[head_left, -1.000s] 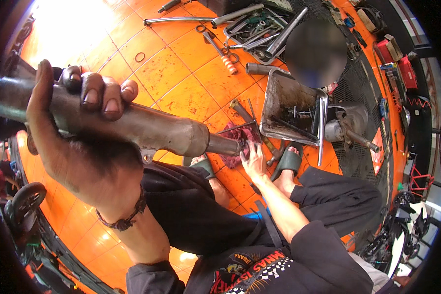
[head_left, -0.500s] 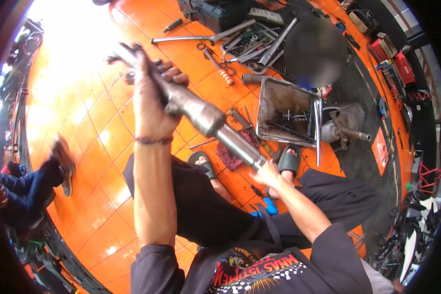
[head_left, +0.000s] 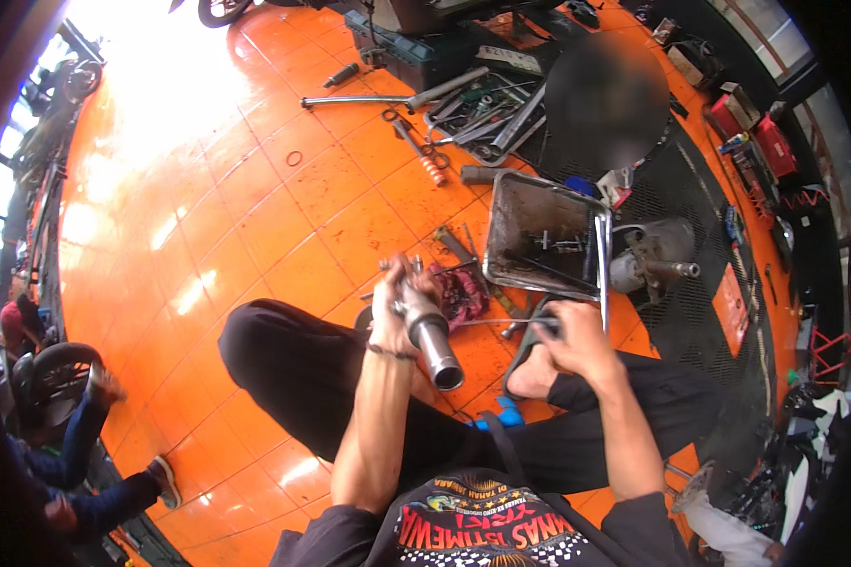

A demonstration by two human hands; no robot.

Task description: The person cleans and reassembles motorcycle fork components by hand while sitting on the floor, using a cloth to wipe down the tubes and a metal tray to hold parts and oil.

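Note:
My left hand [head_left: 386, 310] is wrapped round a grey metal motorcycle fork leg [head_left: 429, 333], whose round open end tilts down toward me. Closed on the dark handle of a thin screwdriver [head_left: 497, 322] is my right hand [head_left: 581, 338], over my sandalled foot. The screwdriver's shaft points left toward the fork leg, and I cannot tell whether its tip touches anything. On the floor just beyond the fork leg lies a crumpled dark pink rag [head_left: 467, 295].
A grimy rectangular pan [head_left: 491, 269] holds small metal parts and a dark rod. Beside it lies a bulky grey metal part [head_left: 638, 260]. A heap of wrenches [head_left: 487, 111], an orange-coiled shock absorber [head_left: 431, 170] and a toolbox [head_left: 416, 59] lie farther off. Another person's legs [head_left: 95, 430] are at left.
The fork leg has come down and toward me, its tube end now pointing at me. My right hand has let go of the tube and now holds a screwdriver.

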